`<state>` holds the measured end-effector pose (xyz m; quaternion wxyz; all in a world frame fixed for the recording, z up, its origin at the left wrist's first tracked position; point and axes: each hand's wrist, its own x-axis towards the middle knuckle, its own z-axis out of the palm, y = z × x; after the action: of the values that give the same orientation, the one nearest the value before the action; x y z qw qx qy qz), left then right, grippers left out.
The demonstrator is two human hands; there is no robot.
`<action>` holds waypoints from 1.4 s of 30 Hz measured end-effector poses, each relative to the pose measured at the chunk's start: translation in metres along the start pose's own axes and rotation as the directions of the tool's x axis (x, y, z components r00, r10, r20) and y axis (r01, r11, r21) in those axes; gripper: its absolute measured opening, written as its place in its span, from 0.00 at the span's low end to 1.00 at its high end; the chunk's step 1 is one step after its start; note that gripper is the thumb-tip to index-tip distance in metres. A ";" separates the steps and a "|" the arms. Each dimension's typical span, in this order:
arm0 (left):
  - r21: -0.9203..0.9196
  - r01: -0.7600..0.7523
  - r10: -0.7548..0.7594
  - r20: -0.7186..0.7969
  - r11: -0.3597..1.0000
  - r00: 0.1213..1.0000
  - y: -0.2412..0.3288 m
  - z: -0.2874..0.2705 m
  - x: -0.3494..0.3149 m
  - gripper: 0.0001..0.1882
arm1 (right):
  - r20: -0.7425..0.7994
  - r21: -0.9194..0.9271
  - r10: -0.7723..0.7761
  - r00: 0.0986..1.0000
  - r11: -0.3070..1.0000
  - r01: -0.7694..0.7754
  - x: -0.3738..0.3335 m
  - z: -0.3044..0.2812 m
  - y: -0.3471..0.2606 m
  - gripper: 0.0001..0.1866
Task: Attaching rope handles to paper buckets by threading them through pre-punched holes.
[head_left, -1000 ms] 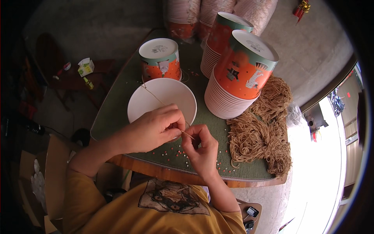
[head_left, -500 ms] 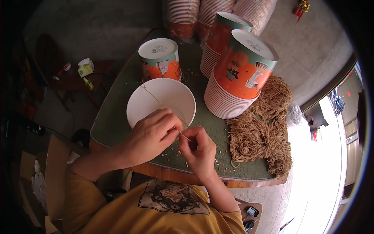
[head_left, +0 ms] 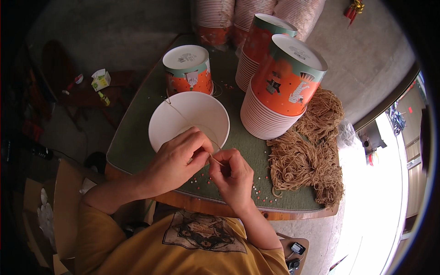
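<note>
A white paper bucket stands mouth up on the table, and a thin tan cord runs from its far rim across the opening to my fingers. My left hand pinches the cord at the bucket's near rim. Close beside it, my right hand is closed on the cord's end, thumb against the curled forefinger. The fingertips of both hands almost touch. Whether a knot lies between them is hidden.
Upside-down stacks of orange printed buckets stand at the right, and another bucket behind. Bundles of tan cord lie along the right edge. Small round bits are scattered near the front edge. A cardboard box is at lower left.
Both hands have shifted very slightly left, still pinching the cord. The bucket has moved a touch with them.
</note>
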<state>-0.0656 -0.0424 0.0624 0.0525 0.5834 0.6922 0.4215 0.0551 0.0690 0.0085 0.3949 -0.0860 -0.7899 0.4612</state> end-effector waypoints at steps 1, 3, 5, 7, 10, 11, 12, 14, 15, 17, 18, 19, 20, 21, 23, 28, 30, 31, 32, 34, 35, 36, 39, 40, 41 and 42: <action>-0.009 -0.001 0.001 -0.002 1.000 1.000 0.000 0.000 0.000 0.08 | -0.004 0.002 0.001 1.000 1.000 -0.001 0.000 0.000 0.000 0.08; -0.044 0.021 -0.021 0.003 0.999 1.000 0.001 0.000 0.000 0.09 | -0.009 0.004 0.003 1.000 1.000 -0.003 0.000 0.000 -0.001 0.08; -0.079 0.047 -0.046 0.006 0.996 0.999 0.000 0.000 0.001 0.09 | -0.005 0.010 0.016 1.000 1.000 -0.016 0.001 0.000 -0.002 0.08; -0.117 0.052 -0.051 0.011 0.992 0.999 -0.002 0.001 0.001 0.09 | -0.005 0.021 0.026 1.000 0.999 -0.026 0.001 0.000 -0.002 0.08; -0.195 0.070 -0.065 0.032 0.978 0.997 -0.003 0.002 0.001 0.08 | 0.004 0.074 0.094 0.996 0.993 -0.094 0.000 0.000 -0.005 0.07; -0.195 0.069 -0.064 0.032 0.978 0.997 -0.002 0.001 0.001 0.08 | 0.014 0.117 0.152 0.988 0.981 -0.152 -0.001 0.000 -0.006 0.06; -0.219 0.097 -0.087 0.057 0.971 0.995 -0.002 0.001 0.002 0.08 | 0.014 0.117 0.152 0.988 0.981 -0.152 -0.001 0.000 -0.005 0.06; -0.243 0.125 -0.107 0.084 0.962 0.991 -0.002 0.000 0.003 0.08 | 0.038 0.313 0.280 0.959 0.908 -0.278 -0.003 0.000 -0.001 0.05; -0.279 0.133 -0.113 0.087 0.951 0.990 -0.002 0.000 0.004 0.09 | 0.037 0.313 0.281 0.959 0.908 -0.278 -0.003 0.001 0.001 0.05; -0.313 0.142 -0.120 0.090 0.939 0.989 -0.002 0.000 0.005 0.09 | 0.094 0.524 0.382 0.920 0.766 -0.371 -0.002 0.002 0.003 0.06; -0.319 0.152 -0.128 0.096 0.936 0.987 -0.003 0.000 0.005 0.09 | 0.094 0.525 0.382 0.919 0.766 -0.372 -0.002 0.000 0.002 0.06; -0.324 0.162 -0.136 0.101 0.932 0.985 -0.004 -0.001 0.006 0.09 | 0.150 0.555 0.413 0.898 0.717 -0.422 -0.001 -0.003 0.002 0.06; -0.324 0.163 -0.137 0.101 0.932 0.985 -0.004 -0.001 0.007 0.09 | 0.208 0.580 0.439 0.874 0.664 -0.472 0.000 -0.005 0.002 0.07; -0.341 0.178 -0.148 0.111 0.923 0.983 -0.003 -0.002 0.007 0.09 | 0.209 0.580 0.439 0.874 0.664 -0.472 -0.001 -0.003 0.004 0.07; -0.358 0.191 -0.156 0.125 0.914 0.980 -0.002 -0.002 0.010 0.09 | 0.093 0.522 0.386 0.918 0.766 -0.375 -0.004 0.001 0.008 0.05; -0.418 0.267 -0.210 0.178 0.868 0.962 -0.003 -0.002 0.011 0.08 | -0.098 0.201 0.148 0.984 0.971 -0.126 -0.005 0.004 0.009 0.08; -0.431 0.273 -0.214 0.179 0.860 0.960 -0.003 -0.001 0.012 0.09 | -0.122 0.085 0.018 0.992 0.996 -0.007 -0.004 0.003 0.011 0.11; -0.443 0.279 -0.221 0.179 0.852 0.959 -0.003 -0.001 0.012 0.09 | -0.116 -0.020 -0.075 0.990 0.997 0.073 -0.002 0.001 0.011 0.11; -0.442 0.279 -0.221 0.179 0.852 0.959 -0.003 -0.001 0.012 0.09 | -0.099 -0.125 -0.165 0.981 0.980 0.153 -0.001 0.000 0.011 0.12; -0.407 0.285 -0.234 0.173 0.868 0.957 -0.002 0.000 0.012 0.09 | -0.070 -0.206 -0.229 0.971 0.956 0.210 0.000 -0.004 0.013 0.11; -0.407 0.285 -0.234 0.173 0.868 0.957 -0.001 0.000 0.012 0.09 | -0.037 -0.285 -0.289 0.957 0.921 0.267 0.001 -0.005 0.014 0.11; -0.374 0.255 -0.207 0.164 0.892 0.964 -0.001 0.000 0.011 0.09 | -0.037 -0.285 -0.289 0.957 0.921 0.267 0.001 -0.005 0.013 0.11; -0.299 0.148 -0.109 0.142 0.943 0.984 -0.001 0.002 0.010 0.10 | -0.046 -0.239 -0.229 0.972 0.948 0.212 0.000 -0.004 0.011 0.10; -0.256 0.070 -0.038 0.129 0.964 0.991 -0.001 0.003 0.010 0.11 | -0.065 -0.106 -0.113 0.991 0.989 0.106 -0.002 -0.002 0.011 0.09; -0.255 0.070 -0.038 0.129 0.964 0.991 -0.001 0.003 0.009 0.11 | -0.069 0.031 0.005 0.998 1.000 -0.003 -0.003 -0.001 0.011 0.08; -0.233 0.147 -0.104 0.189 0.961 0.977 0.001 0.001 0.008 0.11 | -0.069 0.032 0.005 0.998 0.999 -0.003 -0.003 -0.001 0.008 0.08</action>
<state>-0.0670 -0.0348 0.0659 0.2115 0.5620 0.6631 0.4468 0.0557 0.0725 0.0002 0.4221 -0.0972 -0.7682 0.4714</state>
